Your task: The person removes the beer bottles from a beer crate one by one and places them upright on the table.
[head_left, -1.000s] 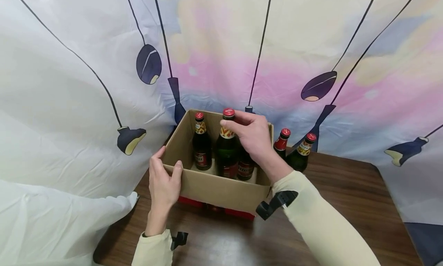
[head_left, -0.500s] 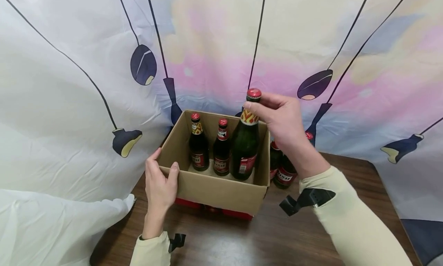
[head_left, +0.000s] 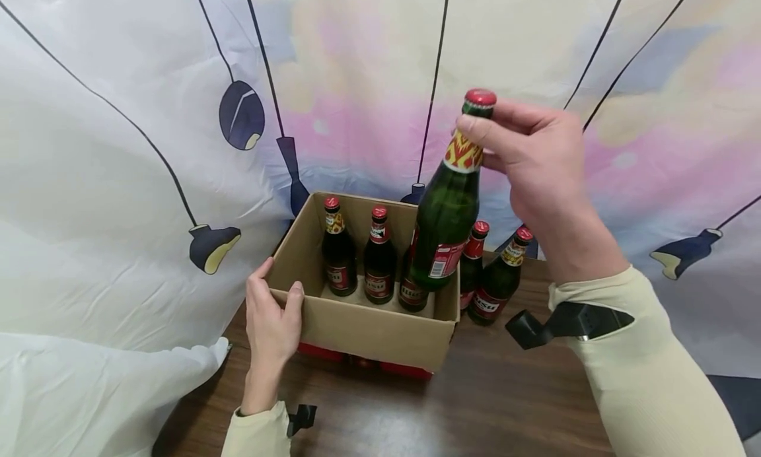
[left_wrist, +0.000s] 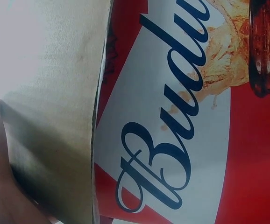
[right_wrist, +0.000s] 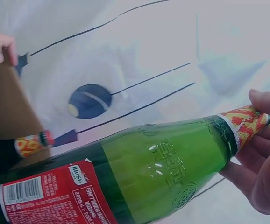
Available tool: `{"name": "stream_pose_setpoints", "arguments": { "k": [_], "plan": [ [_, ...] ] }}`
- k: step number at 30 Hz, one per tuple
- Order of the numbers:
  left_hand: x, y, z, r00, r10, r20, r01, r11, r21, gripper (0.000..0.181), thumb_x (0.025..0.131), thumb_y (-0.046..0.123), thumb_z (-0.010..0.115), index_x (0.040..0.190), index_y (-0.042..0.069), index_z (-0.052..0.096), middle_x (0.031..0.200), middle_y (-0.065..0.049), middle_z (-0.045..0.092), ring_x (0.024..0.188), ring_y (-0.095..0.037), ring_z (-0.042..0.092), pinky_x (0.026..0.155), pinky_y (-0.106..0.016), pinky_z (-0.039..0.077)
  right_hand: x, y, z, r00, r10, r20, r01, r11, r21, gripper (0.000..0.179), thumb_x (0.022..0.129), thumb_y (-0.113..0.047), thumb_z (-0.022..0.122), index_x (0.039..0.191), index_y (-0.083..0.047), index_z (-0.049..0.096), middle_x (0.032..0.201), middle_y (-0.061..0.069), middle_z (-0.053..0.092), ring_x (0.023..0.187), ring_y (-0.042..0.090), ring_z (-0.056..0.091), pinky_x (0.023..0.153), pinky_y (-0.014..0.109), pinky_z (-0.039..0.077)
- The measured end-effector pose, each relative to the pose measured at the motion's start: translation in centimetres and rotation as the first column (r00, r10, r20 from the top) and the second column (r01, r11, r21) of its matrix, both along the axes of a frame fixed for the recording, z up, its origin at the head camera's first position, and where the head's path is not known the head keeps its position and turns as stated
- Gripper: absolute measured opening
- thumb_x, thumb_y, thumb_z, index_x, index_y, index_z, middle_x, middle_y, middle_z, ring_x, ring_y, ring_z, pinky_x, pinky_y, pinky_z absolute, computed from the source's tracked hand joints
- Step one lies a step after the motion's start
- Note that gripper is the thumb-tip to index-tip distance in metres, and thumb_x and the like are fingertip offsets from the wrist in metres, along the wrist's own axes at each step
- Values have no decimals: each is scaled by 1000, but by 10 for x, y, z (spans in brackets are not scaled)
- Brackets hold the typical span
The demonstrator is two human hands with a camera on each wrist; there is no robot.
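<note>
My right hand [head_left: 543,156] pinches a green beer bottle [head_left: 448,209] by its neck, over the red and yellow neck label. The bottle leans, its base overlapping the right end of the cardboard box [head_left: 374,321] in the head view. Its red back label and barcode face the camera in the right wrist view, where my right hand [right_wrist: 266,154] grips the neck. My left hand [head_left: 273,318] holds the box's front left corner, thumb outside the front flap. Inside the box stand a yellow-necked bottle [head_left: 339,259], a red-necked bottle [head_left: 379,262] and a third bottle [head_left: 412,288], partly hidden.
Just right of the box, two more capped bottles [head_left: 496,285] stand on the brown wooden table [head_left: 511,391]. A patterned curtain [head_left: 357,80] hangs behind. White cloth [head_left: 107,391] lies at the left. Red printed side [left_wrist: 256,154] of the box shows below its flap.
My right hand has lifted the green bottle from among the others, up and to the right. The bottles inside the box now show more fully. My left hand stays on the corner.
</note>
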State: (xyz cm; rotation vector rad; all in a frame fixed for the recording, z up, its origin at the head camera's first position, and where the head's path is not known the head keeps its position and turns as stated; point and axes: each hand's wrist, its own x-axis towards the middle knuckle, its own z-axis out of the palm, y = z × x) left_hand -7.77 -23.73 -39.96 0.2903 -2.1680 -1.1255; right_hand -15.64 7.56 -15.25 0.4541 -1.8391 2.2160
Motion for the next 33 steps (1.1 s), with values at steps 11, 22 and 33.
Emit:
{"name": "stream_pose_setpoints", "arguments": {
  "k": [11,22,33],
  "plan": [
    [3,-8,-1,1000,1,5,-1,1000,-3,63,97,23,60,153,1,42,154,-20,49,140,-42,48,109,-61,37,6,35,31,995,-12,-101,4,997,-79,34,83,-3,87,114,8,78,112,18,68,92,28,68,76,29,63],
    [7,-14,1,1000,27,-16,-27,1000,-5,63,96,21,61,153,1,43,155,-20,49,141,-42,48,109,-59,37,5,82,-3,994,-107,34,107,994,-14,32,80,-1,89,111,2,82,122,10,71,99,22,71,70,29,63],
    [7,-11,0,999,34,-13,-34,999,9,63,96,21,61,154,4,43,155,-20,49,142,-41,47,109,-59,36,9,122,-89,953,-202,226,177,976,125,26,83,-12,89,108,-16,85,97,-7,78,89,6,73,74,19,60]
  ]
}}
